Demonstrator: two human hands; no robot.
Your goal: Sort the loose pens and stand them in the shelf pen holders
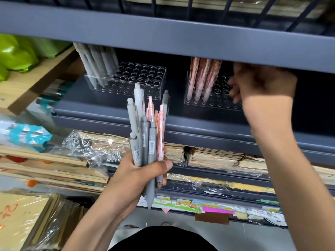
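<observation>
My left hand (139,175) grips a bundle of loose pens (146,134), several grey and a few pink, held upright in front of the shelf. Two clear pen holders stand on the dark shelf (116,109). The left holder (145,78) has several grey pens (97,64) standing in its left end. The right holder (213,103) has several pink pens (203,78) in its left end. My right hand (262,82) reaches under the upper shelf, over the right part of the right holder, fingers curled; it is blurred and I cannot see whether it holds a pen.
The upper shelf's edge (181,38) hangs low over both holders. Stacks of notebooks (215,158) in plastic wrap fill the shelf below. Cardboard boxes (23,212) and wrapped packs (27,134) crowd the left. Green bags (16,55) sit at the far left.
</observation>
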